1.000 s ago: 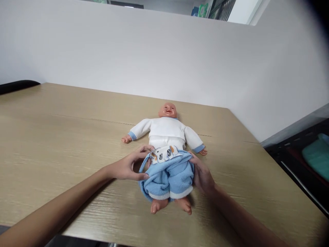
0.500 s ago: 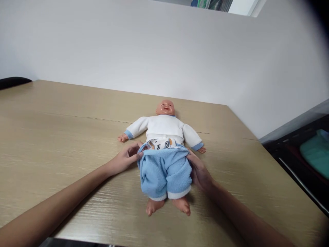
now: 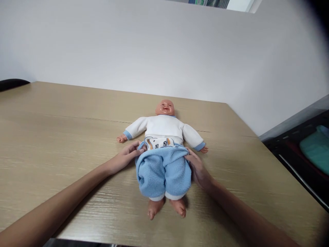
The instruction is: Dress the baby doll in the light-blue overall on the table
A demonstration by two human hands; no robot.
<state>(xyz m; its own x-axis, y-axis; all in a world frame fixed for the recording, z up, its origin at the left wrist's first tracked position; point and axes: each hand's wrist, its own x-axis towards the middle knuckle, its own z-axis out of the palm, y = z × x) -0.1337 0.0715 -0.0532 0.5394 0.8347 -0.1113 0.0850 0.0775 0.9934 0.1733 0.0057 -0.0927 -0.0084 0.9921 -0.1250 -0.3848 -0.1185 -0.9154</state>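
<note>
A baby doll lies on its back on the wooden table, head away from me, in a white top with blue cuffs. Fluffy blue trousers cover its legs up to the waist, where a printed white bib flap shows. My left hand pinches the trousers' waistband at the doll's right hip. My right hand grips the waistband at the other hip, fingers curled into the cloth. The doll's bare feet stick out of the trouser legs toward me.
A white partition wall stands behind the table. To the right of the table's edge is a dark bin or shelf holding something teal. A black chair back shows at the far left.
Both hands have pulled the blue trousers up the doll's legs to its waist; the bunched cloth has smoothed out and the bib flap now lies against the white top.
</note>
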